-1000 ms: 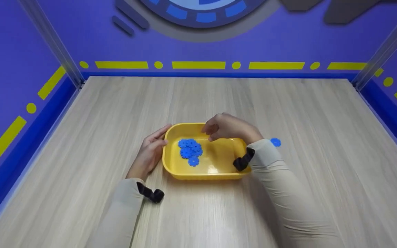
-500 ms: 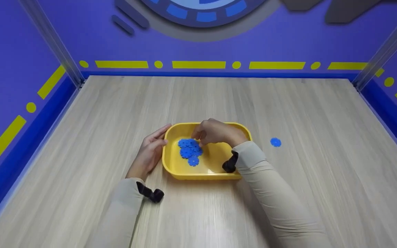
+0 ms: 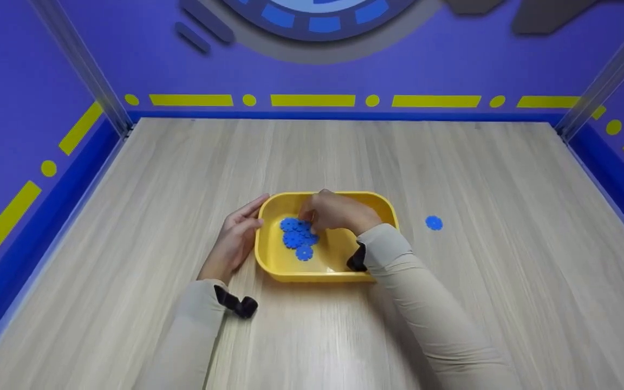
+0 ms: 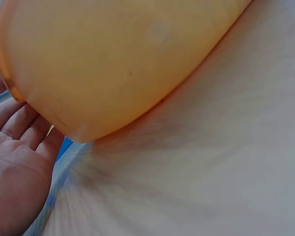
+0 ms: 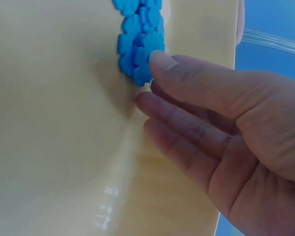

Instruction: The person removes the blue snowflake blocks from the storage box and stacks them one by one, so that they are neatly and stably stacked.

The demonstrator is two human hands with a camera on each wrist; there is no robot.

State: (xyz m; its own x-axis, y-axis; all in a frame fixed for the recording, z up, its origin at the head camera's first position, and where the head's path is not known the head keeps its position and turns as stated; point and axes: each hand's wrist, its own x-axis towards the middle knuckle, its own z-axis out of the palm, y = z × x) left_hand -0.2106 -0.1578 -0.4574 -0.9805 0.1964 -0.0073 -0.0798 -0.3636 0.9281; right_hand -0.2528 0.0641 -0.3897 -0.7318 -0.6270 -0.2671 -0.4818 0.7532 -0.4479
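A yellow plastic basin sits on the wooden table. My left hand holds its left end, thumb at the rim and the other fingers against the outer wall, as the left wrist view also shows. Inside lies a heap of blue notched interlocking discs, left of the basin's middle. My right hand reaches down into the basin at the heap's right side. In the right wrist view its thumb and forefinger pinch the edge of a disc; the forefinger is mostly hidden behind the thumb.
A single blue interlocking disc lies on the table to the right of the basin. Purple panels with yellow dashes enclose the table at the back and both sides. A black wrist camera sits on the left sleeve.
My right hand has moved left and down within the basin, from above its middle to the heap of discs. My left hand and the basin have stayed in place.
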